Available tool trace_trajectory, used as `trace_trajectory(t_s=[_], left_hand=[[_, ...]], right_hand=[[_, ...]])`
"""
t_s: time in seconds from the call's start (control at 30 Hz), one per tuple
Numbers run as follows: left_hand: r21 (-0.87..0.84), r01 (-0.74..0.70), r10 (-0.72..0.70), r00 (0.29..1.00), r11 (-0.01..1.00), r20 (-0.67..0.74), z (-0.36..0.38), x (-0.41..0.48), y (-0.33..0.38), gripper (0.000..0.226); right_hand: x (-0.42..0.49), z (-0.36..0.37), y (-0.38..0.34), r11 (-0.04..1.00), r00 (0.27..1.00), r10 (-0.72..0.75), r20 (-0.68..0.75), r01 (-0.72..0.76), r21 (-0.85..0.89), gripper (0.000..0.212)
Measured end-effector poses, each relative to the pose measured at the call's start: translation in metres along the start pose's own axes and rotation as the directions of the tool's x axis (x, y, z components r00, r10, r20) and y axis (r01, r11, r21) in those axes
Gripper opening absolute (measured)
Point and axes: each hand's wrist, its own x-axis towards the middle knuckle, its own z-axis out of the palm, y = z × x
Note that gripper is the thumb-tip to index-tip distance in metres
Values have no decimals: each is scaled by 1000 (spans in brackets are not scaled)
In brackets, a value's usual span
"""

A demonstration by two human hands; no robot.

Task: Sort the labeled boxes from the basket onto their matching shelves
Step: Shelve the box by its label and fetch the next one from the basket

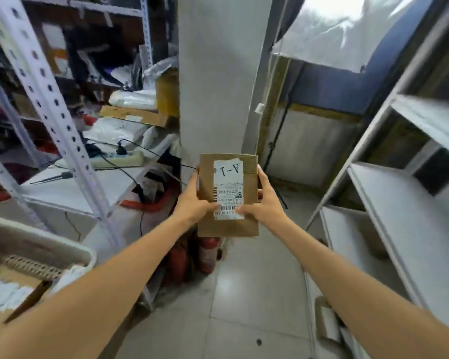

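A brown cardboard box [227, 229] with a white label reading "A-1", seen upside down, is held up in front of me at mid frame. My left hand [193, 200] grips its left edge, thumb on the front face. My right hand [266, 203] grips the right edge, thumb on the shipping label. The white basket [62, 248] sits at the lower left with several more labeled boxes inside. White shelves [389, 203] stand on the right.
A cluttered metal rack [62, 130] with bags, cables and a power strip fills the left. A grey pillar [218, 73] rises straight ahead. Red fire extinguishers [208, 255] stand on the tiled floor below the box.
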Motion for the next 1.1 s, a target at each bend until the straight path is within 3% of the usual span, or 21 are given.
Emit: trace_trajectory(t_s=[0.17, 0.37, 0.6, 0.87, 0.97, 1.1], left_hand=[[-56, -57, 73, 937, 997, 342, 69, 26, 39, 107], [-77, -198, 204, 777, 977, 596, 150, 22, 79, 105], [-104, -234, 205, 464, 967, 862, 228, -32, 97, 102], [-180, -310, 208, 57, 933, 977, 288, -151, 90, 108], [-229, -355, 234, -30, 906, 972, 297, -203, 97, 103], [-266, -384, 246, -101, 884, 964, 308, -257, 121, 89]], right_hand=[[-32, -57, 16, 995, 957, 100, -273, -98, 21, 113], [-85, -115, 27, 981, 802, 179, -570, -188, 44, 104], [-191, -132, 44, 934, 500, 309, -809, -321, 159, 108], [-339, -97, 41, 874, 48, 345, -937, -381, 302, 107], [-388, -91, 29, 857, -75, 324, -943, -399, 327, 113], [-441, -96, 5, 840, -146, 308, -940, -422, 341, 113]])
